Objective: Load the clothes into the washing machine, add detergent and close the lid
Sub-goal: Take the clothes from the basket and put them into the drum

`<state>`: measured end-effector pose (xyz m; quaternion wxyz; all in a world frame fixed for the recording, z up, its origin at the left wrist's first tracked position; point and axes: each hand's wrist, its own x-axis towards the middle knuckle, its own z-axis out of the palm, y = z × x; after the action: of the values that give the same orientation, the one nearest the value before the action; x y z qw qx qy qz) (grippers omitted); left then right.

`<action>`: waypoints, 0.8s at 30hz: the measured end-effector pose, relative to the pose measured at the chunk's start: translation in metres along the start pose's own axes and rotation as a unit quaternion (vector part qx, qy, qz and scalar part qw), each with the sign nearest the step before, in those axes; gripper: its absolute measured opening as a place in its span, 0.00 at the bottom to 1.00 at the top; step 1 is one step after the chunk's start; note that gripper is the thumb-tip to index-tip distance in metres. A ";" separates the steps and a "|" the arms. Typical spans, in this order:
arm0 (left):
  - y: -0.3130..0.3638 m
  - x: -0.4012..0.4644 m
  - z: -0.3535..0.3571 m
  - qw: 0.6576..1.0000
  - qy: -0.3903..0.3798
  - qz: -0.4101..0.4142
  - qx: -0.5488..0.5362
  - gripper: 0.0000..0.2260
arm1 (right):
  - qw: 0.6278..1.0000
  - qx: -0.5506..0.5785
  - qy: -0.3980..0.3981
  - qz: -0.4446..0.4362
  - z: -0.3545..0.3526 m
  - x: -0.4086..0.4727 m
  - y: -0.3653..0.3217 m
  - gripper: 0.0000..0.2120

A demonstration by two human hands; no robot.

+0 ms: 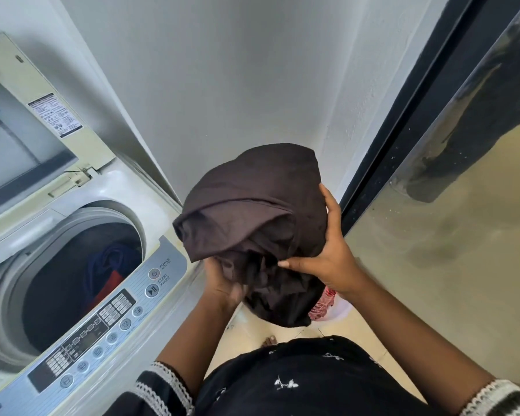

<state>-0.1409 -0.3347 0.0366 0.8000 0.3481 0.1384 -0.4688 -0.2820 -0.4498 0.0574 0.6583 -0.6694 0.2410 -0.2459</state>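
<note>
Both hands grip a bundled dark garment [252, 211] just right of the open washing machine [81, 265]: left hand [224, 285] curled beneath it, right hand [327, 253] clutching its side.

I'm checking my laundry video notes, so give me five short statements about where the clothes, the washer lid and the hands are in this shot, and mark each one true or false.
1. Both hands hold the dark brown bundle of clothes. True: the left hand grips it from below and the right hand from the side.
2. The washing machine lid is closed. False: it stands open, tilted up behind the drum.
3. The drum already holds clothes. True: blue and red garments lie inside.
4. The bundle is over the drum opening. False: it is held to the right of the machine, above the floor.
5. The control panel runs along the machine's front edge. True.
</note>
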 end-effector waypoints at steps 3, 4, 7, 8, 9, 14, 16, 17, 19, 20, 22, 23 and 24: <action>-0.010 -0.002 0.003 0.999 -0.002 -0.048 0.020 0.24 | 0.989 0.046 0.142 -0.009 0.001 0.006 -0.001 0.47; -0.013 -0.001 0.002 0.998 0.001 -0.057 0.041 0.26 | 0.984 0.036 0.173 -0.005 -0.002 0.008 -0.001 0.44; -0.020 0.006 -0.005 0.982 0.038 -0.026 0.183 0.13 | 0.974 -0.093 0.208 -0.006 -0.013 0.010 -0.001 0.40; -0.020 0.007 -0.008 0.967 0.058 -0.007 0.248 0.12 | 0.964 -0.165 0.208 -0.018 -0.015 0.009 -0.001 0.39; -0.018 0.008 -0.010 0.953 0.069 0.010 0.295 0.15 | 0.946 -0.250 0.205 -0.036 -0.017 0.009 -0.003 0.38; 0.000 0.005 -0.024 0.843 -0.021 0.115 0.526 0.53 | 0.842 -0.507 0.163 -0.087 -0.022 0.007 -0.001 0.35; -0.004 0.004 -0.022 0.766 -0.118 0.148 0.614 0.59 | 0.829 -0.527 0.148 -0.113 -0.017 0.003 -0.001 0.35; -0.008 0.004 -0.018 0.757 -0.148 0.143 0.620 0.59 | 0.829 -0.528 0.140 -0.125 -0.011 0.002 -0.003 0.36; -0.017 0.004 -0.012 0.801 -0.147 0.159 0.559 0.49 | 0.829 -0.525 0.124 -0.152 0.004 -0.002 -0.008 0.36; -0.019 0.005 -0.010 0.816 -0.118 0.204 0.528 0.40 | 0.829 -0.522 0.113 -0.169 0.012 -0.004 -0.011 0.36; -0.017 0.006 -0.010 0.810 -0.067 0.275 0.514 0.26 | 0.840 -0.499 0.076 -0.198 0.019 -0.004 -0.018 0.37; -0.015 0.006 -0.011 0.817 -0.059 0.276 0.503 0.23 | 0.854 -0.475 0.047 -0.206 0.018 -0.001 -0.022 0.38; -0.013 0.006 -0.014 0.836 -0.049 0.259 0.482 0.22 | 0.868 -0.448 0.016 -0.212 0.015 0.002 -0.026 0.38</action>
<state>-0.1477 -0.3331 0.0176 0.6292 0.6891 -0.2393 -0.2685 -0.2711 -0.4389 0.0835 0.2159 -0.9233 0.1882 -0.2557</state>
